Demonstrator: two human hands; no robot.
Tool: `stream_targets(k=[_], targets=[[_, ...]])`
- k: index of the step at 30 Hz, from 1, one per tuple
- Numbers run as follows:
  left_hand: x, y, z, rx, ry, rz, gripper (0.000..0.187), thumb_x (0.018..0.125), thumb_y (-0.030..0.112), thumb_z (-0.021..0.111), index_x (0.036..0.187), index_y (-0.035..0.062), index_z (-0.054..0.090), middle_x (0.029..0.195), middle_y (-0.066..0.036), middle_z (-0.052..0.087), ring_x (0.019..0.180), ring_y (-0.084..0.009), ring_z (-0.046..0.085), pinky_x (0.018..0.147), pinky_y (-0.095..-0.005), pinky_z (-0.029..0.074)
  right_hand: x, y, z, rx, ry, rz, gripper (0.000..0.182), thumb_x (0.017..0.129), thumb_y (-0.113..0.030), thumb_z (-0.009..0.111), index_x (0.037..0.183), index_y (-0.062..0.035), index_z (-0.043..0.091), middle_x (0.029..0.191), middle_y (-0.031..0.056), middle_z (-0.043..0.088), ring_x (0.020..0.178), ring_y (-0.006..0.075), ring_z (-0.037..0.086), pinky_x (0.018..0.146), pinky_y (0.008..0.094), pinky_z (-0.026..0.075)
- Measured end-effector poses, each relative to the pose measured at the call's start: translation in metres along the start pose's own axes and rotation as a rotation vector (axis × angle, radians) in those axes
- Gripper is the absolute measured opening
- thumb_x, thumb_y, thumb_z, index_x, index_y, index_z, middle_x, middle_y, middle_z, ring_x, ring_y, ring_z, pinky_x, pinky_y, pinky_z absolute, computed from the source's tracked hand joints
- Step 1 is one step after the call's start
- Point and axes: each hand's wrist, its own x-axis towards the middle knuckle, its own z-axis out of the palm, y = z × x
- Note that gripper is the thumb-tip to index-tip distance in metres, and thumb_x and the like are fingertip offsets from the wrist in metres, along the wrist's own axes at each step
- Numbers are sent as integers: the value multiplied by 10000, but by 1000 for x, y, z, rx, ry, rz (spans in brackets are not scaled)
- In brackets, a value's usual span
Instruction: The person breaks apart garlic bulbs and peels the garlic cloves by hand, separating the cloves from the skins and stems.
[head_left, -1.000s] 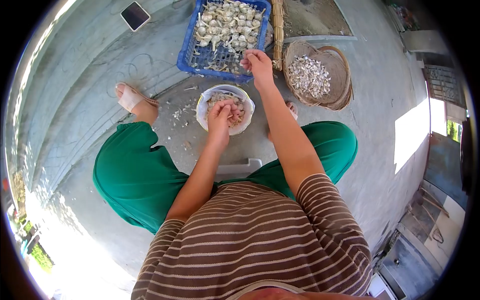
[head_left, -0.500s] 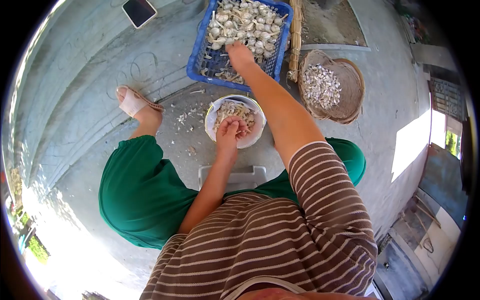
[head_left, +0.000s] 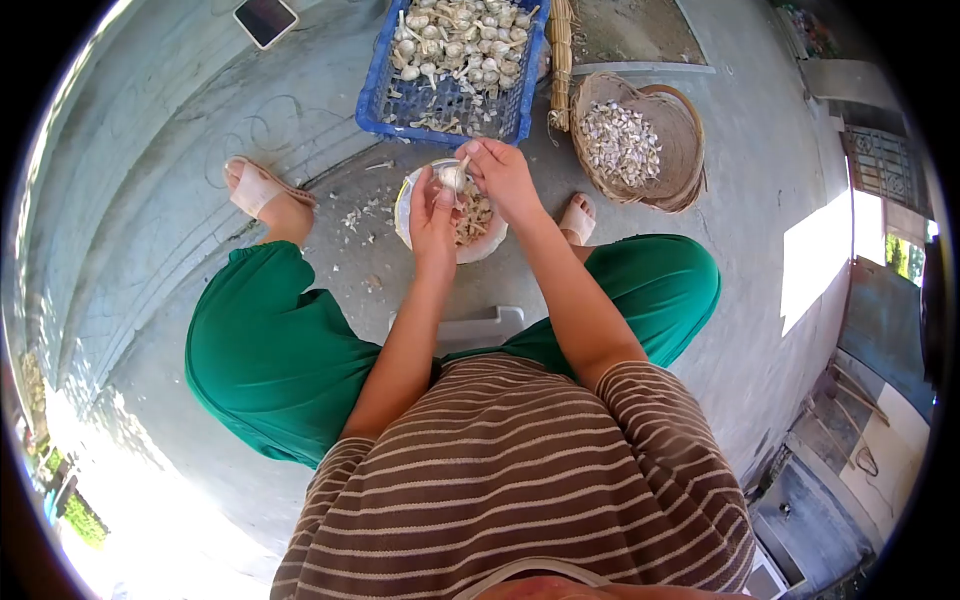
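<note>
A whitish garlic bulb (head_left: 452, 178) with a short stalk is between my two hands, above a bucket. My left hand (head_left: 434, 215) has its fingers and thumb around the bulb's left and lower side. My right hand (head_left: 503, 178) pinches the stalk at the upper right. Under them stands the round bucket (head_left: 489, 245), lined with a pale bag and holding dry skins and stalk bits (head_left: 472, 218); my hands cover part of it. Just beyond is a blue plastic crate (head_left: 368, 112) with many garlic bulbs (head_left: 465, 45) heaped at its far side.
A wicker basket (head_left: 688, 150) of loose garlic cloves (head_left: 620, 142) is at the right, beside a bundle of straw stalks (head_left: 561, 65). A phone (head_left: 265, 20) lies at the upper left. Skin scraps (head_left: 352, 218) litter the floor near my sandalled foot (head_left: 262, 190).
My right hand has come back from the crate with a garlic bulb and met my left hand over the bucket. Both hands now hold the bulb. The view has shifted slightly.
</note>
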Motion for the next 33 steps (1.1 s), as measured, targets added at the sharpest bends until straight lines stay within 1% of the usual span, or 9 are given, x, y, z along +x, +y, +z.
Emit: stream_targets(k=[3,10,13,15,19,24,28,30,33], targets=[[-5,-8,-7,149,-126,5,287,947,214,485,1165,31,519,887,-8,549,722,-68,479,607,-198,406,-33,14,-1,130,17,-1,233,940,-207,495,927,5,590,589,-62,384,489,38,335,432,188,263],[-22,-2,-10,242,-271,58,272,938,152,473,1174,28,529,877,-10,560,720,-71,496,623,-202,427,-76,21,-8,136,18,-35,107,884,-111,571,922,-11,581,681,9,564,530,59,477,478,182,384],[-32,3,-10,287,-281,85,309,916,87,485,1220,41,521,957,-31,566,799,-93,538,719,-225,465,-87,23,-8,275,59,-30,79,862,-67,572,814,-5,580,680,40,587,526,84,510,462,206,402],[-36,4,-14,425,-319,221,351,884,27,510,1233,55,528,1059,-62,548,868,-120,561,790,-241,475,-93,24,-8,243,84,-59,88,838,-48,572,760,-8,564,639,49,578,489,88,493,437,212,389],[-47,8,-19,690,-376,489,357,858,-12,525,1209,53,545,1135,-85,515,870,-131,564,755,-236,488,-105,30,-1,255,166,-52,79,817,-46,572,747,-23,544,582,38,544,447,80,451,412,200,345],[-59,12,-18,689,-392,372,346,858,-28,514,1194,44,550,1143,-100,511,833,-130,566,679,-232,499,-113,32,2,208,236,-108,95,788,-10,549,699,-7,514,570,42,530,430,87,452,383,219,336],[-63,10,-19,684,-365,406,336,870,-18,501,1194,52,554,1111,-82,529,810,-112,557,672,-240,493,-111,40,3,170,254,-135,65,806,-32,551,745,-32,530,583,29,529,434,76,435,391,204,319],[-65,14,-22,522,-342,160,350,911,33,452,1256,71,506,1053,-59,534,814,-106,523,746,-236,450,-112,38,0,312,79,-146,95,810,-29,523,715,-22,525,594,42,543,441,77,468,387,203,354],[-59,19,-20,395,-331,206,268,928,47,431,1190,50,486,974,-53,538,765,-99,502,688,-238,447,-111,35,4,260,39,-171,83,831,-59,539,761,-23,565,615,36,558,444,76,480,397,191,369]])
